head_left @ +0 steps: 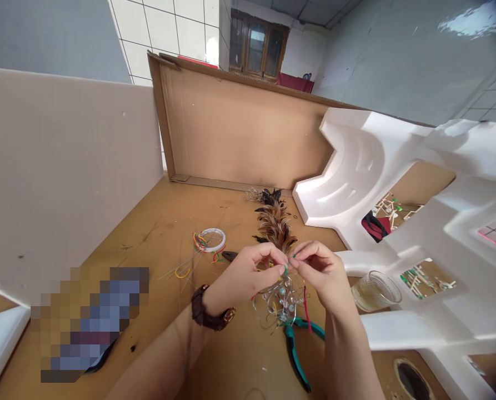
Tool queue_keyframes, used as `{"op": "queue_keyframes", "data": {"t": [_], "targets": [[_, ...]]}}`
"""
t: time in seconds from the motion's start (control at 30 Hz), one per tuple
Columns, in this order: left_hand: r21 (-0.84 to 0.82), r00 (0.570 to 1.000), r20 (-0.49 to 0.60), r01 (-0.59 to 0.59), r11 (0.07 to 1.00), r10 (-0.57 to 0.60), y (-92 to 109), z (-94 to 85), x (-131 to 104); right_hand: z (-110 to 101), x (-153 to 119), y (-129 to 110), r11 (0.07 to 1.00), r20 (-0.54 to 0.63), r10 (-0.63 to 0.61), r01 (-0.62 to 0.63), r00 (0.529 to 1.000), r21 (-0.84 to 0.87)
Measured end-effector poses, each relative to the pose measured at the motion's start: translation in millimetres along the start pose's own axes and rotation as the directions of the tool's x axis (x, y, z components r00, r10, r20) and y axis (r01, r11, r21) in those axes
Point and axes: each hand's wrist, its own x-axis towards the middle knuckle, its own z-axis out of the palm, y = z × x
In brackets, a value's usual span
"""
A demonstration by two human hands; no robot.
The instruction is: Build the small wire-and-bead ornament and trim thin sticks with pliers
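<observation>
While feathers (pixel 275 222) lie beyond, both hands (pixel 251 271) pinch a green strand (pixel 285 270).

Room over left tabletop (pixel 148 239), white moulding (pixel 351 153) rightward

White molded foam (pixel 356 161) fills the right of the frame; a cardboard wall (pixel 239 133) spans the upper middle, below a wood-framed window (pixel 256 47) at top centre.

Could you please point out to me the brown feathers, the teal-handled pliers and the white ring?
Brown feathers (pixel 275 221): head view, middle of the bunch.
Teal-handled pliers (pixel 293 353): head view, on the nearer handle.
White ring (pixel 223 240): head view, right side of its band.
</observation>
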Motion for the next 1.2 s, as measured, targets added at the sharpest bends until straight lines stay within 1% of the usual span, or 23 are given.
{"op": "queue_keyframes", "data": {"t": [0.1, 0.17, 0.2, 0.27, 0.33, 0.43, 0.5, 0.6, 0.7, 0.8, 0.9, 0.97, 1.03, 1.13, 1.2], "targets": [[0.023, 1.000, -0.016, -0.017, 1.000, 0.017, -1, -0.1, 0, -1, 1, 2, 1.000, -0.029, 0.031, -0.030, 0.999, 0.006], [0.048, 0.999, -0.027, -0.028, 0.998, 0.030, -2, -1.3, -1, -5, 1, 3, 0.998, -0.066, 0.056, -0.058, 0.996, -0.029], [0.064, 0.999, -0.032, -0.034, 0.997, 0.036, -2, -2.2, -1, -7, 1, 3, 0.996, -0.064, 0.066, -0.070, 0.996, -0.059], [0.107, 0.997, -0.052, -0.059, 0.993, 0.065, -2, -3.9, -1, -9, 2, 2, 0.990, -0.005, 0.077, -0.077, 0.997, -0.122], [0.152, 0.990, -0.080, -0.106, 0.983, 0.119, -2, -4.9, -1, -9, 2, 0, 0.986, 0.097, 0.090, -0.075, 0.991, -0.147], [0.187, 0.975, -0.091, -0.183, 0.965, 0.203, -2, -4.5, -1, -3, 3, 0, 0.990, 0.201, 0.116, -0.097, 0.973, -0.103], [0.197, 0.969, -0.081, -0.213, 0.957, 0.232, -2, -3.5, -1, 2, 4, 2, 0.992, 0.223, 0.127, -0.120, 0.966, -0.046], [0.212, 0.964, -0.075, -0.234, 0.949, 0.255, -1, -2.6, -1, 6, 5, 6, 0.989, 0.201, 0.134, -0.144, 0.970, 0.034], [0.255, 0.955, -0.116, -0.236, 0.938, 0.272, 1, -4.1, -1, 5, 5, 10, 0.985, 0.154, 0.133, -0.147, 0.979, 0.087], [0.310, 0.947, -0.179, -0.203, 0.929, 0.267, 2, -7.7, -1, 3, 5, 12, 0.986, 0.078, 0.122, -0.130, 0.989, 0.103], [0.333, 0.948, -0.184, -0.190, 0.923, 0.261, -1, -10.0, 1, 3, 5, 11, 0.991, 0.013, 0.099, -0.100, 0.995, 0.094], [0.366, 0.953, -0.169, -0.176, 0.914, 0.251, -4, -9.9, 2, 3, 4, 10, 0.991, 0.012, 0.079, -0.080, 0.997, 0.106], [0.438, 0.950, -0.183, -0.153, 0.886, 0.254, -7, -8.8, 2, 2, 3, 9, 0.987, 0.032, 0.084, -0.088, 0.996, 0.131], [0.568, 0.932, -0.207, -0.135, 0.812, 0.299, -8, -7.6, 2, 2, 2, 11, 0.973, 0.070, 0.136, -0.147, 0.988, 0.179], [0.633, 0.923, -0.184, -0.152, 0.759, 0.338, -7, -7.7, 2, 2, 2, 12, 0.962, 0.074, 0.173, -0.185, 0.982, 0.202]]}}
